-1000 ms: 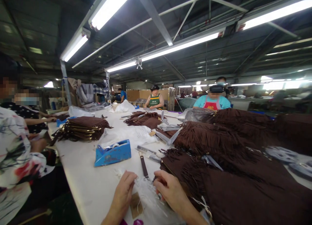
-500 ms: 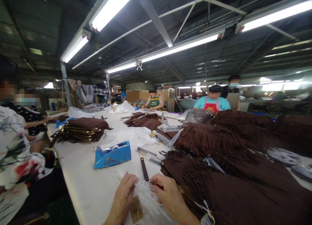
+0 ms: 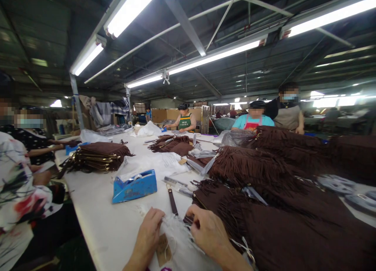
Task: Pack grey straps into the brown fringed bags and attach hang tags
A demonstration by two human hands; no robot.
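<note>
Crumpled white plastic (image 3: 173, 233) lies between my hands at the near side of the table. My left hand (image 3: 148, 233) is closed on its left edge, fingers pressed together. My right hand (image 3: 207, 230) is curled at the plastic's right side, near the edge of a dark brown fringed bag; what its fingertips pinch is hidden. A brown paper tag (image 3: 163, 249) with a white string lies beside my left hand. Just beyond my hands a dark brown strap (image 3: 172, 200) with a metal end rests on the table.
A blue tape dispenser (image 3: 135, 186) stands ahead on the left. Brown fringed bags (image 3: 296, 220) pile up on the right, and another stack (image 3: 100, 156) sits at the far left. Flat clear-wrapped pieces (image 3: 178, 185) lie mid-table. Co-workers are around the table (image 3: 96, 212).
My right hand has moved slightly right, away from my left hand, and the white plastic between them is spread wider. My left hand has barely shifted. A standing co-worker at the back has moved right.
</note>
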